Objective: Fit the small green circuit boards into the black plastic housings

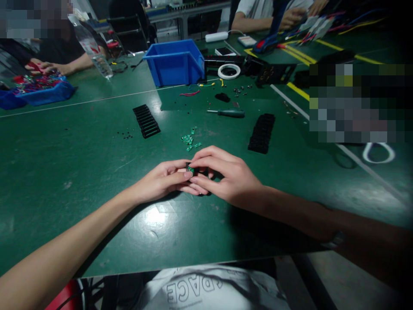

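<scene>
Pinching a tiny green board (191,171) with left hand (169,177) and right hand (227,174), close together.
Could slip from the fingertip hold and mix with loose green boards (187,139) beyond.

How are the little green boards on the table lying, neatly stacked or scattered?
Scattered: the green boards lie loosely at different angles, with gaps between some.

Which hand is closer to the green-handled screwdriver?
Right. The right hand is on the near side of the green-handled screwdriver, not touching it; the left hand is farther away, near side and to its left.
</scene>
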Motion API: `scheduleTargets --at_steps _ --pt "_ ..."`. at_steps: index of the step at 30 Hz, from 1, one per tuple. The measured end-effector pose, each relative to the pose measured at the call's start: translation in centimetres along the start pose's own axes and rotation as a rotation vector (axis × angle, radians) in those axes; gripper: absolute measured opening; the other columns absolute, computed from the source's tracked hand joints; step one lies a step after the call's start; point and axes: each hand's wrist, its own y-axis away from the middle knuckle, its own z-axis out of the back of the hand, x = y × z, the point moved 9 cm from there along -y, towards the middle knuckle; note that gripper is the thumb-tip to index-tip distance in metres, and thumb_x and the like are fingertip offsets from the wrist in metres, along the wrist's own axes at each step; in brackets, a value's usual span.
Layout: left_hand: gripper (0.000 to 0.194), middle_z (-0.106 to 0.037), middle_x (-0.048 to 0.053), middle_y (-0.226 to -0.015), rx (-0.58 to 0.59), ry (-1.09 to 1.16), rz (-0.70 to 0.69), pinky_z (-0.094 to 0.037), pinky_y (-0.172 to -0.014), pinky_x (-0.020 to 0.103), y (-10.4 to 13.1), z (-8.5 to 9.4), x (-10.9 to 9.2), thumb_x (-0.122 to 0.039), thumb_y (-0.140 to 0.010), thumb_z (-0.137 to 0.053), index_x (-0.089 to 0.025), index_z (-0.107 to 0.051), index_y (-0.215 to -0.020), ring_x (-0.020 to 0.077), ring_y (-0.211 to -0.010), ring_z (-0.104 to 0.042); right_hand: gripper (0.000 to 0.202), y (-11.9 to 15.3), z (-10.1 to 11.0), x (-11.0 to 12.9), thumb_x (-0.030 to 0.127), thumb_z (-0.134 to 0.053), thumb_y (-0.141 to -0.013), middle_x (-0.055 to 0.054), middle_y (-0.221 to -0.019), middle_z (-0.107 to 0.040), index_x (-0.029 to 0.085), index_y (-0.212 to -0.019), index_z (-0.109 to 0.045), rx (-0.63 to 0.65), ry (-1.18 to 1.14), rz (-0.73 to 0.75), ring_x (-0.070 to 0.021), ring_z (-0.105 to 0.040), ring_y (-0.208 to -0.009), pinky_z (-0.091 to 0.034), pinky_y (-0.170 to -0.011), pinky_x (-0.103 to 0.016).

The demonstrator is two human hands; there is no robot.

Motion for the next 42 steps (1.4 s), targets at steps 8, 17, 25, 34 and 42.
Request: scheduleTargets --at_steps 8,17,25,34,42 --pt "0.028 -0.075 0.015 -0.104 -0.011 -0.028 0.0 -0.062 -0.09 0.031 -0.06 0.2 0.19 -0.015 -0.099 -0.056 -0.01 -0.059 -0.126 0.0235 -0.1 -0.076 0.018 0.08 -0.11 0.03 0.018 -0.068 -0.091 -0.01 -0.111 -0.065 0.014 -0.109 -0.07 0.013 0.01 0.015 -0.0162 -0.065 -0.093 -0.055 -0.079 -0.027" --pt "0.027 -0.075 0.014 -0.102 -0.021 -0.052 0.01 -0.062 -0.09 0.034 0.01 0.31 0.18 -0.015 -0.099 -0.056 -0.01 -0.057 -0.125 0.0243 -0.098 -0.076 0.018 0.21 -0.29 0.08 0.018 -0.068 -0.092 -0.01 -0.112 -0.064 0.013 -0.109 -0.07 0.022 0.011 0.026 -0.0153 -0.064 -0.094 -0.055 -0.081 -0.026" --pt "0.026 -0.074 0.015 -0.106 -0.028 -0.055 0.012 -0.062 -0.084 0.033 -0.11 0.31 0.08 -0.015 -0.098 -0.057 -0.01 -0.058 -0.123 0.0258 -0.095 -0.077 0.018 0.2 -0.31 0.11 0.018 -0.068 -0.091 -0.009 -0.111 -0.064 0.016 -0.109 -0.07 0.024 0.006 0.019 -0.0158 -0.065 -0.091 -0.056 -0.077 -0.027" --pt "0.024 -0.073 0.015 -0.107 -0.05 -0.043 0.027 -0.062 -0.083 0.033 -0.08 0.19 0.14 -0.018 -0.095 -0.061 -0.011 -0.061 -0.118 0.0249 -0.092 -0.077 0.017 0.23 -0.39 0.04 0.019 -0.068 -0.092 -0.009 -0.112 -0.064 0.016 -0.108 -0.07 0.036 -0.002 0.007 -0.0157 -0.065 -0.091 -0.056 -0.078 -0.027" --pt "0.021 -0.073 0.014 -0.106 -0.037 -0.028 0.015 -0.062 -0.083 0.032 -0.11 0.06 -0.01 -0.014 -0.096 -0.057 -0.01 -0.061 -0.116 0.0242 -0.092 -0.077 0.015 0.18 -0.51 0.04 0.02 -0.067 -0.093 -0.009 -0.112 -0.064 0.016 -0.107 -0.069 0.052 0.006 0.0 -0.0164 -0.064 -0.091 -0.056 -0.074 -0.026"
